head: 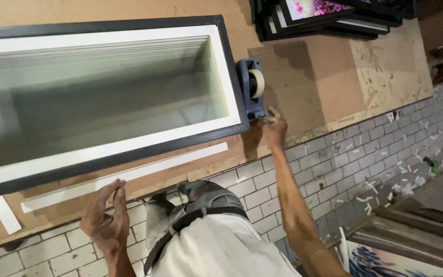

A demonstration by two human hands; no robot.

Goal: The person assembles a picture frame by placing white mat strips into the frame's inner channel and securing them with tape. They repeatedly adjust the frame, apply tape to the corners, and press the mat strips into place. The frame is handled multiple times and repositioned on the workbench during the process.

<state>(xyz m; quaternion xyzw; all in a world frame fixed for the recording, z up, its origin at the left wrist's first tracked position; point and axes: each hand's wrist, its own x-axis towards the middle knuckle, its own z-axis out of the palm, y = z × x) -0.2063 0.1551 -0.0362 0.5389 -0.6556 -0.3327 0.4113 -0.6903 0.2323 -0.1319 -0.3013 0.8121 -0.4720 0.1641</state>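
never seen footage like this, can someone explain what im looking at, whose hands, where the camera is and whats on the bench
There is no machine here: a person works with two bare hands, and the single picture comes from a camera worn on their head, looking down.

The brown surface is a workbench. On it lies a large picture frame, dark outside, white inside, with glass. A loose white strip lies beside its near edge. A grey tape dispenser with a pale roll sits against the frame's right end. More frames are stacked at the far corner.

The right hand pinches something small just below the dispenser, probably the tape end, though I cannot tell for sure. The left hand is open, holding nothing, at the bench edge near the strip.
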